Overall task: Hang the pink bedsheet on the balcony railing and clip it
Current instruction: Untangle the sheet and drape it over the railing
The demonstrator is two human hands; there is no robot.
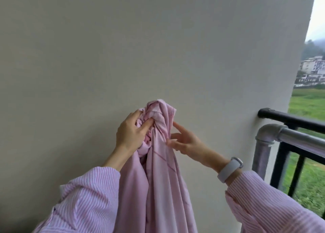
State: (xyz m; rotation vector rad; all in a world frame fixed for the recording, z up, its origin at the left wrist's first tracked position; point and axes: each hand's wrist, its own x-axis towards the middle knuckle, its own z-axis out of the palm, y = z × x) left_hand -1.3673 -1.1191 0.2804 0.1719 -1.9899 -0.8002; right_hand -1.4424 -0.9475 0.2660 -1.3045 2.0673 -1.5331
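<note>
The pink bedsheet [158,180] hangs in a long bunch down the middle of the view, in front of a plain wall. My left hand [131,132] grips its gathered top edge, fingers curled into the folds. My right hand [182,141] is beside the sheet on the right, fingers spread and nearly straight, fingertips touching the cloth. The balcony railing [288,117] is at the right: a black top rail fixed to the wall, with a grey metal pipe rail [281,136] in front of it. No clip is in view.
A pale wall [158,48] fills most of the view right behind the sheet. Black vertical bars [297,176] stand under the railing. Beyond it lie a green field and distant buildings [314,65]. I wear a pale wristband [230,169] on my right wrist.
</note>
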